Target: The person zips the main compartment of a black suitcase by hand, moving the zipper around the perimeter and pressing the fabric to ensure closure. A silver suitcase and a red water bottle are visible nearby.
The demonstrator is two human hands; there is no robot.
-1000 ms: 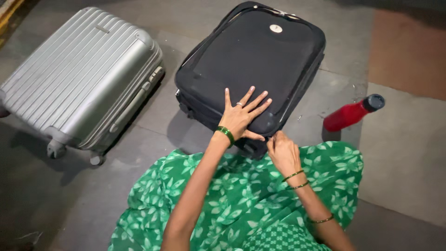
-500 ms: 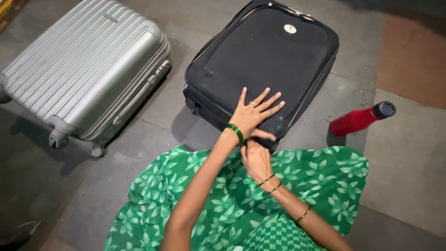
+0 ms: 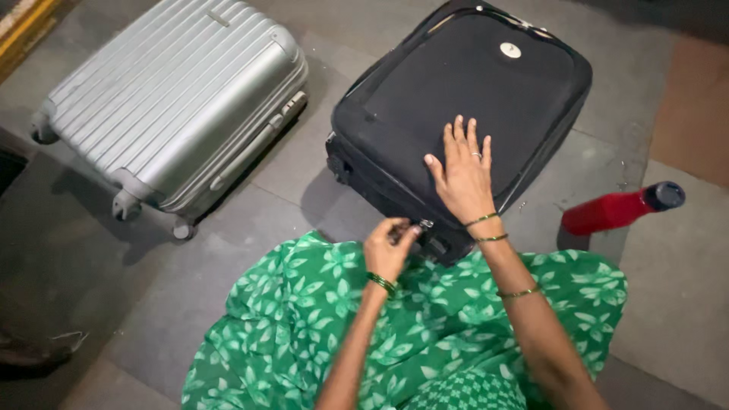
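1. Pinching with thumb and forefinger, the left hand (image 3: pixel 389 247) holds the small metal zipper pull (image 3: pixel 424 225) at the near edge of the black suitcase (image 3: pixel 486 91); a green bangle sits on its wrist.
2. Just beyond it and to its right, the right hand (image 3: pixel 463 178) lies flat on the suitcase top, fingers spread and released, gripping nothing, with a ring on one finger and thin bangles at the wrist.
3. Soft-sided, dark and rectangular, the black suitcase lies flat on the grey floor (image 3: pixel 266 190) straight ahead of both hands, a small round pale badge near its far end and a pale piping line along the lid edge.
4. Whether the zipper under the left hand is run open or closed is hard to make out; the near corner is dark and partly covered by the fingers.
5. Nearer than the hands, a green flower-print garment (image 3: pixel 319 319) spreads over the floor and reaches the suitcase's near edge.
6. Well to the left of the left hand lies a ribbed silver hard-shell suitcase (image 3: pixel 175 99), wheels toward the person, with a strip of bare floor between the two cases.
7. To the right of the right hand, apart from the suitcase, a red bottle (image 3: pixel 619 209) with a dark cap lies on its side.
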